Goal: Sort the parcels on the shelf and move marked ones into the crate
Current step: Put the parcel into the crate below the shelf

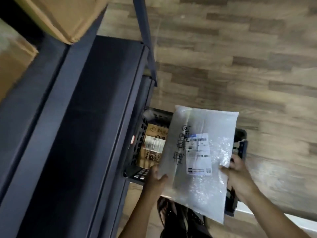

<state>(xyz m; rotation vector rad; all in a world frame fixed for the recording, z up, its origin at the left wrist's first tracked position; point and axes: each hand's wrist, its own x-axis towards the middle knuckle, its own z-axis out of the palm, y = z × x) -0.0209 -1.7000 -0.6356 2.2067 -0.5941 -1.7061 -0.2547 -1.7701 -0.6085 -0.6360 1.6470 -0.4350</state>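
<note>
While it is held flat between both hands, the grey plastic parcel [197, 177] hangs over the black crate [135, 148] and covers most of the crate's opening. Its upper face carries a white shipping label [199, 153] and, just beside the label, black handwritten marks [180, 146]. The left hand [157, 177] grips the parcel's near left edge, thumb on top, fingers hidden beneath. The right hand [238, 176] grips the right edge, thumb on the upper face. Inside the crate, at its left side, lies a brown cardboard parcel [152, 145] with a label of its own. The crate stands on the wood-pattern floor [240, 57], just beside the dark metal shelf [85, 117]. Two cardboard boxes [68, 16], blurred, sit on the shelf at upper left.
</note>
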